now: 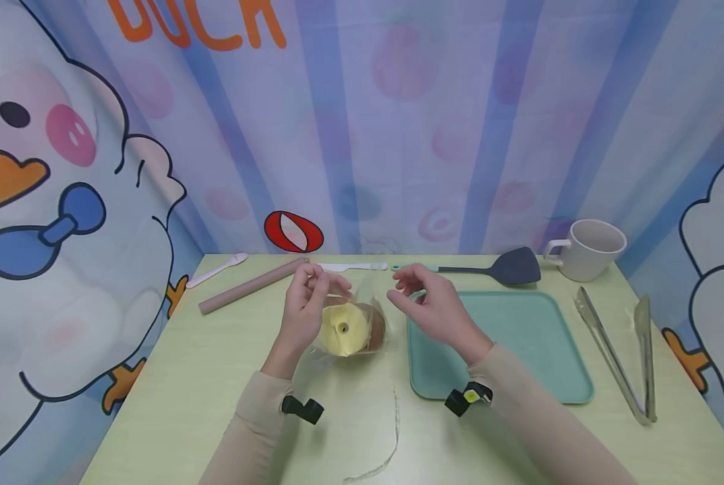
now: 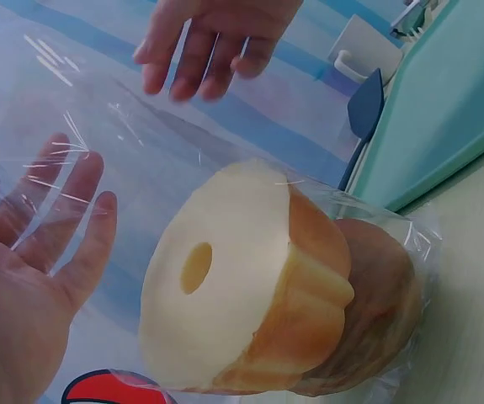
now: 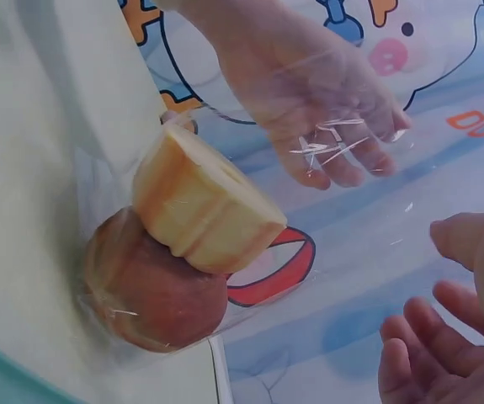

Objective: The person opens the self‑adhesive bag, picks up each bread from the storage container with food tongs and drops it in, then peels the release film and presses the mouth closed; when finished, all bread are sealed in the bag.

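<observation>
A clear plastic bag [image 1: 376, 300] stands on the table between the hands. Inside it are a pale-topped, fluted bread [image 2: 225, 278] with a hole in its flat face and a round brown bun [image 3: 157, 286], which lie against each other. My left hand [image 1: 306, 300] holds the upper left side of the bag, where the film creases over its fingers in both wrist views. On the other side, my right hand [image 1: 431, 300] hovers beside the bag's upper part with loosely bent fingers and nothing in them.
A green tray [image 1: 501, 350] lies to the right, with metal tongs [image 1: 616, 364] beyond it. Along the back are a mug [image 1: 588, 249], a spatula [image 1: 510, 266], a white knife [image 1: 352, 267], a brown rod [image 1: 252, 286] and a pink utensil [image 1: 216, 271]. A thin clear strip [image 1: 396, 424] lies in front.
</observation>
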Available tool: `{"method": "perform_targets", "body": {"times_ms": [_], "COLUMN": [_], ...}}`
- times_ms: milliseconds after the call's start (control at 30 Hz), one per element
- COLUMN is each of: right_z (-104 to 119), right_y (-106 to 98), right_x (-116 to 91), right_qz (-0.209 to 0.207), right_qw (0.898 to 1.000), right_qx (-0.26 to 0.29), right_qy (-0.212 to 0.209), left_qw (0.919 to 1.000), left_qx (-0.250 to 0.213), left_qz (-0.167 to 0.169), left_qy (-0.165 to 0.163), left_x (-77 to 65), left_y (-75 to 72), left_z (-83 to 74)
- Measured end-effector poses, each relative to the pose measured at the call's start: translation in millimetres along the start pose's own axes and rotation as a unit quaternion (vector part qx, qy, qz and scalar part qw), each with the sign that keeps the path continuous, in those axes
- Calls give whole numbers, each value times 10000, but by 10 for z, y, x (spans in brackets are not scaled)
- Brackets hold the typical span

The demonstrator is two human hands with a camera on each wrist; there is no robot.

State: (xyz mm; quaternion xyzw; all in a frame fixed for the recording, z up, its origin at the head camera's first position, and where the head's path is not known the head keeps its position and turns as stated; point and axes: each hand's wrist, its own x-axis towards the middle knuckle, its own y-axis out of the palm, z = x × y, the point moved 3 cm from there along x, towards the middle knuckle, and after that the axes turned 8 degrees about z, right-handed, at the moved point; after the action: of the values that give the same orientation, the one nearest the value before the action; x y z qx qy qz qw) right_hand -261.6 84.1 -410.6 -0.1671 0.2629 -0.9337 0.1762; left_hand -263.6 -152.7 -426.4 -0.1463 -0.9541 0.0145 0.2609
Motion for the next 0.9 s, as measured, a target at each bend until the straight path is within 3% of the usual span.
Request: {"method": "perform_targets", "body": {"times_ms": [133, 233, 367, 567, 700, 900], "right_z": [-66, -83, -32, 70, 83, 58], "right_y": [59, 94, 130, 255, 349, 388], "right_x": [130, 124, 25, -68, -90, -75], "right_qz": [-234, -728, -1406, -1786, -2089, -2328], "right_qw": [9983, 9941, 9881, 9716, 9604, 9556], "right_qx": [409, 667, 580, -525, -873, -860], "right_qy": [357, 440, -218, -1460, -1626, -1591], "left_qw": [9998, 9992, 9981, 9955, 9943, 9943], "left_qx": [-141, -294, -413, -584, -687, -660], "left_qz": [-58, -160, -347, -626, -629, -661], "left_qy": [108, 237, 296, 410, 517, 509], "left_x": [-8, -4, 12, 38, 46, 48], "left_y": [-14, -3, 24, 53, 74, 77], "left_z": [4, 0, -35, -96, -105, -105]}}
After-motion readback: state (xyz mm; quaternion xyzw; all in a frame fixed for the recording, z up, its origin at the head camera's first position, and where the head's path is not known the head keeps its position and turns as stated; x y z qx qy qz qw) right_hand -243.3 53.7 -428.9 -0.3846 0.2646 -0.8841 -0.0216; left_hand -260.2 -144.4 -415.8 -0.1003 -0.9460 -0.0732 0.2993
